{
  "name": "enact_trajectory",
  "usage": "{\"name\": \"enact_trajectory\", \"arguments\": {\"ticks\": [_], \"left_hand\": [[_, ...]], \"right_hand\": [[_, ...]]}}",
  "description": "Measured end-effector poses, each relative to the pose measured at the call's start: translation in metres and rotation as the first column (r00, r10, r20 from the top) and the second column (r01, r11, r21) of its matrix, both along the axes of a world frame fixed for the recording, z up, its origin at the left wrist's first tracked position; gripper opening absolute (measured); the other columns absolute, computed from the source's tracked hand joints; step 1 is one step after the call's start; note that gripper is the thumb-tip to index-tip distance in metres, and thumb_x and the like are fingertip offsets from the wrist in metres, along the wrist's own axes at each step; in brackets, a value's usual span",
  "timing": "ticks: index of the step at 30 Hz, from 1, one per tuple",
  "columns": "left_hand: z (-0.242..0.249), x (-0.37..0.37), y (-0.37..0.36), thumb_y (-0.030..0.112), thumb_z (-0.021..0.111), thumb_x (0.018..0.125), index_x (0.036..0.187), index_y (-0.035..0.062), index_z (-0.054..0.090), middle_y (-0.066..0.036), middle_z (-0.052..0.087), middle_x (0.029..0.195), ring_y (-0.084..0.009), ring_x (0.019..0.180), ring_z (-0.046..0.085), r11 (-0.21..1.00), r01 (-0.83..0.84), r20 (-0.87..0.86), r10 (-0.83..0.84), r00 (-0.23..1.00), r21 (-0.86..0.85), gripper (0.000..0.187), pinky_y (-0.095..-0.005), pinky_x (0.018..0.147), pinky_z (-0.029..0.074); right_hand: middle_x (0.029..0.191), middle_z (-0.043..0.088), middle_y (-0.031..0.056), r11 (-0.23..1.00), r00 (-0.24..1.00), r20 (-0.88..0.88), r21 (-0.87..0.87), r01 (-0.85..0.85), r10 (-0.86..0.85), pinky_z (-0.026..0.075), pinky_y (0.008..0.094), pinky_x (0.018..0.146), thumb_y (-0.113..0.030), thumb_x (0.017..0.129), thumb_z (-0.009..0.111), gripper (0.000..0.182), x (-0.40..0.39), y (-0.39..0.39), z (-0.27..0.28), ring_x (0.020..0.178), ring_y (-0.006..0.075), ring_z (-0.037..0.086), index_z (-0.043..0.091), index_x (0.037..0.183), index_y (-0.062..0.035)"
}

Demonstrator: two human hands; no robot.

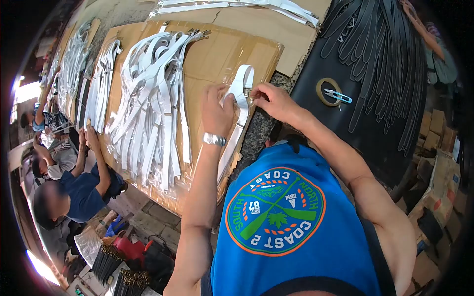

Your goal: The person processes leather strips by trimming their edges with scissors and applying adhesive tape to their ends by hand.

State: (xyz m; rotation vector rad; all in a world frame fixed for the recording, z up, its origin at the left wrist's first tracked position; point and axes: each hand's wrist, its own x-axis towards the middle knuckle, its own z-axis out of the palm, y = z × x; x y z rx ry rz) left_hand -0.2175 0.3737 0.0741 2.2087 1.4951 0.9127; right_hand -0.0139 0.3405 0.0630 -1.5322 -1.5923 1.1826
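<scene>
A white elastic strap [241,111], folded into a loop at its top and with a small metal buckle near the loop, lies along the right edge of the cardboard. My left hand [216,111], with a metal band on the wrist, holds the strap's left side, its thumb against the white band. On the other side, my right hand [273,100] has its fingers bent in a pinch at the strap's edge beside the buckle. A large bundle of white straps [153,103] in clear plastic lies left of my left hand.
Black straps [377,64] hang over a dark surface at the right, near a tape roll [320,91] and blue thread snips [340,96]. More white straps [104,84] lie farther left. A co-worker in dark blue [89,195] works at the left. Cardboard boxes [437,185] stand at far right.
</scene>
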Motion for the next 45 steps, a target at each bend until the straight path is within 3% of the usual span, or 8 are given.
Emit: {"name": "enact_trajectory", "arguments": {"ticks": [8, 15, 24, 27, 30, 40, 43, 45], "left_hand": [[-0.013, 0.023, -0.060, 0.022, 0.068, 0.087, 0.106, -0.0008, 0.059, -0.016, 0.067, 0.089, -0.0275, 0.078, 0.066, 0.911, -0.218, 0.141, 0.281, 0.949, -0.349, 0.031, -0.0353, 0.071, 0.053], [-0.035, 0.019, -0.047, 0.010, 0.065, 0.089, 0.105, -0.0020, 0.059, -0.012, 0.068, 0.091, -0.0157, 0.076, 0.064, 0.752, -0.073, 0.419, 0.442, 0.793, -0.655, 0.020, -0.0288, 0.070, 0.051], [-0.038, 0.019, -0.047, 0.004, 0.064, 0.089, 0.103, 0.0007, 0.056, -0.007, 0.064, 0.087, -0.0128, 0.076, 0.060, 0.783, 0.045, 0.549, 0.393, 0.738, -0.620, 0.016, -0.0272, 0.070, 0.051], [-0.029, 0.020, -0.049, 0.003, 0.064, 0.087, 0.103, 0.0017, 0.056, -0.009, 0.065, 0.086, -0.0152, 0.077, 0.063, 0.859, -0.040, 0.475, 0.321, 0.819, -0.511, 0.017, -0.0284, 0.070, 0.052], [-0.018, 0.024, -0.050, 0.001, 0.065, 0.086, 0.102, 0.0016, 0.056, -0.010, 0.065, 0.085, -0.0170, 0.077, 0.065, 0.887, -0.100, 0.408, 0.304, 0.861, -0.450, 0.019, -0.0297, 0.070, 0.053], [-0.046, 0.011, -0.049, -0.005, 0.062, 0.087, 0.110, 0.0022, 0.051, -0.005, 0.061, 0.090, -0.0105, 0.079, 0.059, 0.794, 0.143, 0.587, 0.301, 0.752, -0.591, 0.027, -0.0243, 0.071, 0.050], [-0.047, 0.010, -0.054, -0.006, 0.061, 0.087, 0.111, 0.0025, 0.050, -0.005, 0.060, 0.090, -0.0098, 0.080, 0.058, 0.761, 0.170, 0.580, 0.309, 0.754, -0.626, 0.028, -0.0236, 0.070, 0.049], [-0.049, 0.008, -0.055, -0.006, 0.062, 0.087, 0.112, 0.0025, 0.050, -0.004, 0.060, 0.091, -0.0097, 0.080, 0.058, 0.771, 0.104, 0.515, 0.312, 0.798, -0.628, 0.029, -0.0235, 0.070, 0.049]], "right_hand": [[0.097, 0.063, 0.0106, 0.991, 0.999, 0.019, 0.130, -0.038, 0.036, 0.050, 0.0337, 0.078, -0.008, 0.085, 0.065, 0.020, -0.018, 0.004, 0.002, 0.088, 0.0228, 0.063, 0.060, 0.104, -0.0037], [0.082, 0.062, 0.0112, 0.992, 0.994, 0.082, 0.102, -0.081, 0.072, 0.049, 0.0350, 0.071, -0.010, 0.084, 0.066, 0.017, -0.020, 0.005, 0.003, 0.078, 0.0237, 0.062, 0.056, 0.095, -0.0025], [0.090, 0.062, 0.0091, 0.989, 0.998, 0.053, 0.142, -0.051, 0.043, 0.049, 0.0324, 0.075, -0.007, 0.083, 0.067, 0.018, -0.027, 0.001, 0.005, 0.083, 0.0209, 0.061, 0.062, 0.100, -0.0054], [0.088, 0.061, 0.0060, 0.993, 0.991, -0.120, 0.102, -0.052, 0.064, 0.049, 0.0299, 0.077, -0.006, 0.083, 0.068, 0.021, -0.030, 0.002, -0.006, 0.083, 0.0167, 0.059, 0.065, 0.104, -0.0067], [0.084, 0.059, 0.0040, 0.965, 0.891, -0.454, -0.243, -0.100, -0.022, 0.047, 0.0280, 0.074, -0.006, 0.085, 0.068, 0.017, -0.028, 0.003, -0.010, 0.081, 0.0132, 0.057, 0.064, 0.101, -0.0062], [0.070, 0.061, 0.0084, 0.916, 0.887, 0.229, -0.059, -0.398, 0.400, 0.046, 0.0376, 0.061, -0.020, 0.082, 0.070, 0.015, -0.008, 0.021, 0.000, 0.067, 0.0234, 0.061, 0.061, 0.084, -0.0073], [0.079, 0.065, 0.0127, 0.875, 0.734, 0.610, 0.132, -0.466, 0.298, 0.049, 0.0457, 0.065, -0.023, 0.080, 0.067, 0.016, -0.004, 0.028, 0.001, 0.081, 0.0358, 0.064, 0.062, 0.084, -0.0076], [0.081, 0.066, 0.0122, 0.920, 0.765, 0.612, 0.153, -0.362, 0.199, 0.050, 0.0468, 0.066, -0.024, 0.082, 0.065, 0.017, 0.007, 0.037, 0.007, 0.082, 0.0343, 0.066, 0.063, 0.086, -0.0078]]}}
